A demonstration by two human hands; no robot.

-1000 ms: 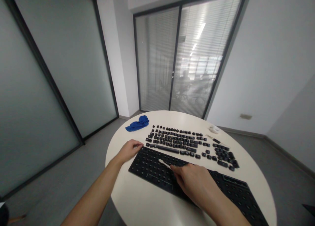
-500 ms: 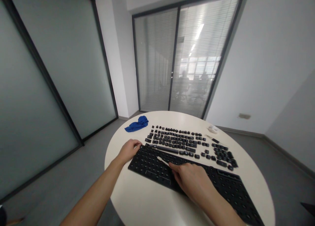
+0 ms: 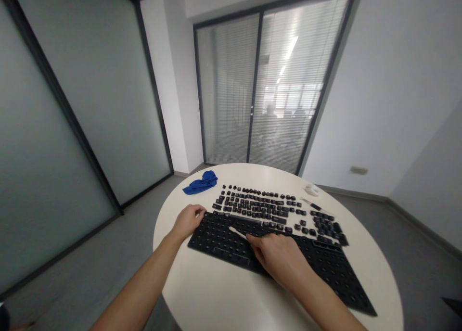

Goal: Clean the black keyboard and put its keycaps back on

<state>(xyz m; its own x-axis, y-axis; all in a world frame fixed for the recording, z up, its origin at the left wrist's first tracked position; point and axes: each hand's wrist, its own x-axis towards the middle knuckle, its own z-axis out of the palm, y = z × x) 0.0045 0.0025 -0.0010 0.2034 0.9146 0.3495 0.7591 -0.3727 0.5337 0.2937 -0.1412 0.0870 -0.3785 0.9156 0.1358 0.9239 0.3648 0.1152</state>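
A black keyboard base with its keycaps off lies slantwise across the near half of the round table. My left hand is closed at its far left corner, thumb and fingers pinched on the edge. Over the middle of the base, my right hand grips a thin white stick that looks like a cotton swab. The swab's thicker tip points left and rests on or just over the bare key positions. Loose black keycaps lie in rows beyond the far edge of the base.
A crumpled blue cloth lies at the table's far left. At the far right are a crumpled white item and a thin tool with a dark handle. Keycaps are also grouped on the right, close to the base.
The right end of the keyboard base has swung away from me, and its far edge is now closer to the keycaps. My right hand and the swab have shifted slightly left and away.
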